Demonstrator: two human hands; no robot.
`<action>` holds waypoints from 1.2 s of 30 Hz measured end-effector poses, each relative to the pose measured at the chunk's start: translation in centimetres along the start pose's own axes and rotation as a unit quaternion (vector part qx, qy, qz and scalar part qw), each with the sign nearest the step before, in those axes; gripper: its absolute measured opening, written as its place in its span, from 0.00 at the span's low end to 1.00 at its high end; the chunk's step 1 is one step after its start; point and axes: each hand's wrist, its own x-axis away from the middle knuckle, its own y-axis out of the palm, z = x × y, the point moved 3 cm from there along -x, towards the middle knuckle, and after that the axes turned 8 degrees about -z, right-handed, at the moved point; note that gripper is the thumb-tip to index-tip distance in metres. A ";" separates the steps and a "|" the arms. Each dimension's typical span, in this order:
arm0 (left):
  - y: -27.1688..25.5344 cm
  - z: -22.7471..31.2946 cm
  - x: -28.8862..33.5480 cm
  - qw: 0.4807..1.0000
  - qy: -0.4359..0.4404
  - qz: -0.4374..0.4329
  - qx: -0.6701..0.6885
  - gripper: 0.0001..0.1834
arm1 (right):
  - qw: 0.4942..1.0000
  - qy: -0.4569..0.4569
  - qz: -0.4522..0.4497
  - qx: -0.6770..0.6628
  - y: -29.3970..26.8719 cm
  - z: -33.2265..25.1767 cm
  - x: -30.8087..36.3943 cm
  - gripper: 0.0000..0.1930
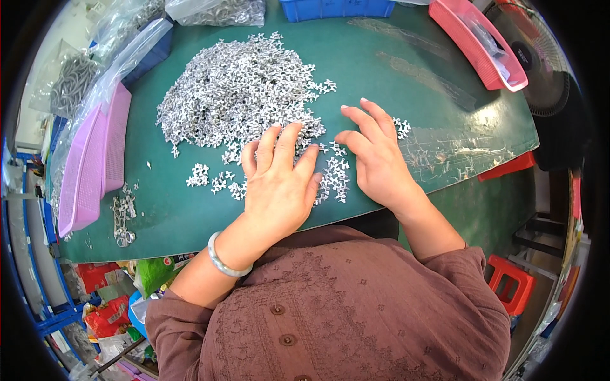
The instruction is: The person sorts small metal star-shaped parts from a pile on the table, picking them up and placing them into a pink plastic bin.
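A large heap of small silvery metal parts [235, 89] lies on the green table, left of centre. My left hand [277, 181] rests palm down over the heap's near edge, fingers spread and touching loose parts. To its right, my right hand [379, 152] hovers by the table with fingers apart and nothing visible in them. Between the hands lies a small cluster of the same parts [335, 178]. Another little cluster [198, 175] sits left of my left hand, and a few more parts [402, 128] lie beyond my right hand. What is under my left palm is hidden.
Purple baskets [95, 165] line the table's left edge, near a few odd metal pieces [124, 216]. At the back stand a blue bin [337, 9] and a clear bag [219, 11]. A pink basket [480, 44] is far right, beside a black fan [537, 60]. A red stool [510, 284] stands below.
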 end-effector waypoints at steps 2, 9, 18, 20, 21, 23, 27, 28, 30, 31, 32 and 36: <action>0.0 -0.1 0.2 1.000 0.000 0.003 -0.001 0.20 | 1.000 -0.001 -0.005 -0.001 0.0 -0.1 0.0 0.16; -0.1 -0.3 0.6 1.000 0.007 0.001 0.016 0.20 | 0.999 -0.018 -0.043 0.003 0.2 -0.8 -0.1 0.19; -0.5 -1.2 1.8 0.998 -0.031 0.031 0.037 0.20 | 0.998 -0.016 -0.056 -0.014 0.0 -0.6 0.0 0.14; -0.6 -1.4 2.1 0.998 -0.033 0.028 0.036 0.20 | 0.998 -0.025 -0.064 -0.002 0.0 -0.7 0.1 0.16; -0.7 -1.4 2.2 0.998 -0.034 0.025 0.036 0.20 | 0.997 -0.034 -0.071 0.010 0.0 -0.7 0.2 0.17; -0.6 -1.6 2.5 0.999 -0.027 0.032 0.030 0.20 | 0.996 -0.035 -0.081 0.019 -0.1 -0.9 0.0 0.17; -0.2 -1.7 2.8 0.999 -0.015 0.040 0.024 0.20 | 0.994 -0.071 -0.087 -0.008 0.3 -1.9 -0.5 0.14; -0.3 -1.7 2.8 0.999 -0.016 0.041 0.024 0.20 | 0.994 -0.072 -0.087 -0.008 0.3 -1.9 -0.5 0.14; -0.5 -1.7 2.7 0.999 -0.026 0.037 0.028 0.20 | 0.992 -0.073 -0.105 0.019 0.4 -2.0 -0.5 0.13; -0.5 -1.7 2.8 0.999 -0.028 0.038 0.028 0.20 | 0.991 -0.075 -0.105 0.019 0.3 -2.0 -0.5 0.13; -0.5 -1.7 2.8 0.999 -0.022 0.040 0.029 0.20 | 0.991 -0.070 -0.110 0.021 0.1 -1.9 -0.5 0.15; -0.6 -1.7 2.9 0.999 -0.018 0.039 0.032 0.19 | 0.991 -0.063 -0.113 0.021 -0.1 -1.7 -0.8 0.17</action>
